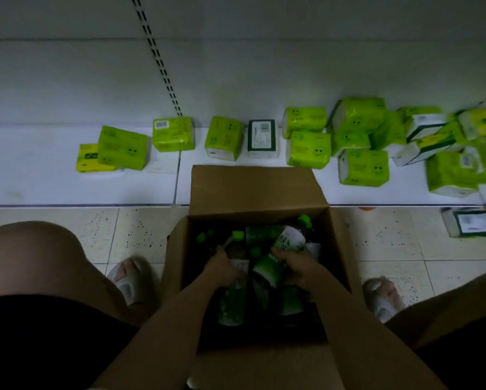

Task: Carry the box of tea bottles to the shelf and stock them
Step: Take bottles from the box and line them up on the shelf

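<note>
The tea bottles lie jumbled in the open cardboard box on the floor, against the low shelf. My left hand wraps one bottle's neck; my right hand grips a labelled bottle. Full, they're likely heavy and slick, so I'd grip mid-body. Green tissue packs crowd the shelf.

Head view looks steeply down, close over the box, facing the shelf
</note>
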`<action>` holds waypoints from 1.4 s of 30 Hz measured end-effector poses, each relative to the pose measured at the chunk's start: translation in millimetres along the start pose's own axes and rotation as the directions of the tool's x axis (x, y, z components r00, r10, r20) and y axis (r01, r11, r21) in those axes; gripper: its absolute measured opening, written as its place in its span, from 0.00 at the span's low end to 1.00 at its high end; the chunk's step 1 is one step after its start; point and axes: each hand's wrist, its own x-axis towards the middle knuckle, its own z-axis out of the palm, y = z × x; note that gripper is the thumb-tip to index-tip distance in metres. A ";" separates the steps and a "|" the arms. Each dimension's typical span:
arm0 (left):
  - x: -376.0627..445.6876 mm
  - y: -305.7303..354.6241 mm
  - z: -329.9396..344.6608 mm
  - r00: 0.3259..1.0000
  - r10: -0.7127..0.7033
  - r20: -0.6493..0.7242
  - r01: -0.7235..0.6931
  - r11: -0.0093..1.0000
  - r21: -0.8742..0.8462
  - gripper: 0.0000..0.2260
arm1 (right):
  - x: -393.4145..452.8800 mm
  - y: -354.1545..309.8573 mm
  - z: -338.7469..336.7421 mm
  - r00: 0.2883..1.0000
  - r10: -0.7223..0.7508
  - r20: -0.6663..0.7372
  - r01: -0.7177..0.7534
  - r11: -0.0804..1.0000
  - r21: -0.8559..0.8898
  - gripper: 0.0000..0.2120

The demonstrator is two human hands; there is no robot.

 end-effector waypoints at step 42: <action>-412.9 238.4 -291.9 0.201 0.770 -0.606 -0.969 0.247 -0.008 0.39 | -431.9 -244.3 130.1 0.062 -0.976 0.209 0.998 0.054 -0.042 0.32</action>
